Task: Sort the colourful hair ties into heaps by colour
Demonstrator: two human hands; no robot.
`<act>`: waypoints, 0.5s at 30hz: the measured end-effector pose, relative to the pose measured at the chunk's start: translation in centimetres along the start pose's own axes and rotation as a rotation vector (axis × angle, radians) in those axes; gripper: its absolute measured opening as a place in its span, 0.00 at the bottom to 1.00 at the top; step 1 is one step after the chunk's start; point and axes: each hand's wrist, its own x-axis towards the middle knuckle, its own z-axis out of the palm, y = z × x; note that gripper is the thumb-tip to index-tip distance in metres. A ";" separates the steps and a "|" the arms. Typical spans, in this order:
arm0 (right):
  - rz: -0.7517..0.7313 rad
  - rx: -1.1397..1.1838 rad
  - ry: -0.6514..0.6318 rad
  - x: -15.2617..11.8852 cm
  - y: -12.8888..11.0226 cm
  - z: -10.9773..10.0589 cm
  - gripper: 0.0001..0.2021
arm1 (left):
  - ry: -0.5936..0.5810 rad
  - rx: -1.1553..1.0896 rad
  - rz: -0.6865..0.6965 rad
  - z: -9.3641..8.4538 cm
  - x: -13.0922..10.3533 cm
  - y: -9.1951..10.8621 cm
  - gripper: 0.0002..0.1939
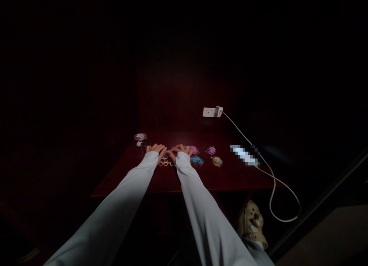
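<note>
I have the left hand (155, 147) and right hand (181, 149) close together over the desk (232, 178), fingers bent inward; I cannot tell whether either pinches anything. Small coloured rings (165, 164) lie between them, on the near side. To the right I see pink (194, 150), blue (197, 160), purple (211, 150) and beige piles (217, 161); a clear container (140, 137) stands far left.

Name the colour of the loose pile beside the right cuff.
The loose pile of thin strands is blue, clearest in head view.

A dark-red desk (230, 178), wall socket (209, 112) and beige clog (248, 220) suggest a home.
</note>
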 end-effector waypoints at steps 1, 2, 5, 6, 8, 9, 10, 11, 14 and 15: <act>0.001 0.007 -0.003 0.0 0.0 0.0 0.16 | -0.003 0.003 0.000 0.0 0.0 0.0 0.14; 0.000 0.012 -0.004 0.0 -0.1 0.0 0.16 | -0.005 0.006 0.002 -0.1 0.0 0.0 0.15; -0.005 0.011 -0.006 0.0 -0.2 -0.1 0.16 | -0.004 0.009 -0.009 -0.2 0.1 0.0 0.14; -0.009 0.005 -0.004 0.0 -0.2 -0.1 0.16 | -0.005 0.010 -0.013 -0.2 0.1 0.1 0.14; -0.016 -0.006 -0.004 0.0 -0.3 -0.2 0.16 | -0.011 0.013 -0.018 -0.2 0.1 0.1 0.14; -0.019 -0.011 -0.007 0.0 -0.3 -0.2 0.16 | -0.012 0.012 -0.016 -0.2 0.1 0.1 0.14; -0.020 -0.018 -0.012 0.0 -0.3 -0.2 0.15 | -0.012 0.009 -0.011 -0.2 0.1 0.1 0.14; -0.021 -0.026 -0.016 0.0 -0.2 -0.2 0.15 | -0.010 0.005 -0.006 -0.2 0.1 0.1 0.14; -0.030 -0.039 -0.013 0.0 0.0 -0.1 0.15 | -0.002 -0.002 -0.003 -0.1 0.0 0.1 0.15; -0.035 -0.035 -0.008 0.0 0.1 -0.1 0.15 | -0.001 -0.001 -0.004 -0.1 0.0 0.1 0.16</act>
